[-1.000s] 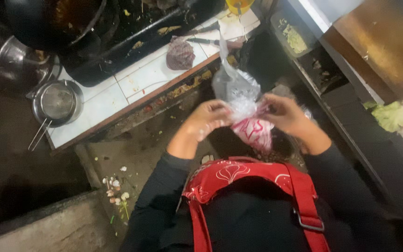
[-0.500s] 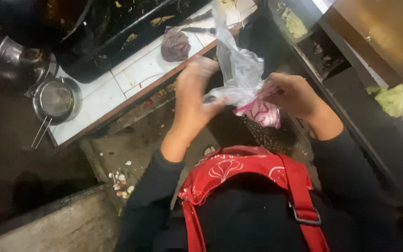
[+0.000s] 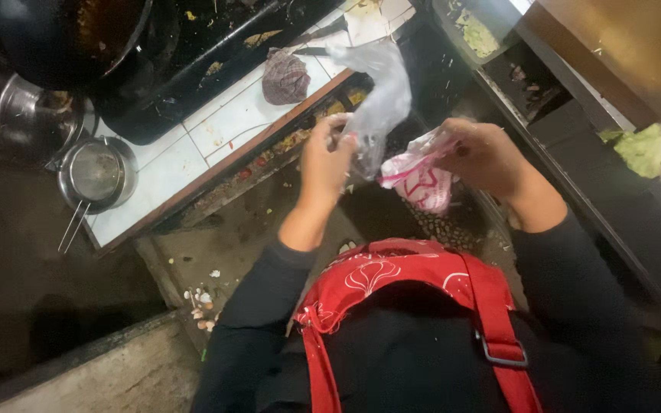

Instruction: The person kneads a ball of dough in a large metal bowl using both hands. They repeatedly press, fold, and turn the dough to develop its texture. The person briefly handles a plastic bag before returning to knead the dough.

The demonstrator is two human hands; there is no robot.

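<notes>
My left hand (image 3: pixel 327 158) pinches a clear, crumpled plastic bag (image 3: pixel 379 98) that stands up above my fingers. My right hand (image 3: pixel 485 155) grips a white plastic bag with red print (image 3: pixel 423 178), which hangs down between both hands. The two hands are close together in front of my chest, above a dirty floor. I wear black sleeves and a red apron (image 3: pixel 392 279) with a white pattern.
A white tiled counter (image 3: pixel 193 145) runs to the upper left, with a dark wok (image 3: pixel 70 38), a round metal strainer (image 3: pixel 97 174), a steel pot (image 3: pixel 28 115) and a checked cloth (image 3: pixel 285 76). Green leaves (image 3: pixel 648 149) lie on a shelf at right. Debris litters the floor (image 3: pixel 204 298).
My hands have moved apart. The left hand pulled the clear bag up and away from the red-and-white bag, which stays in my right hand.
</notes>
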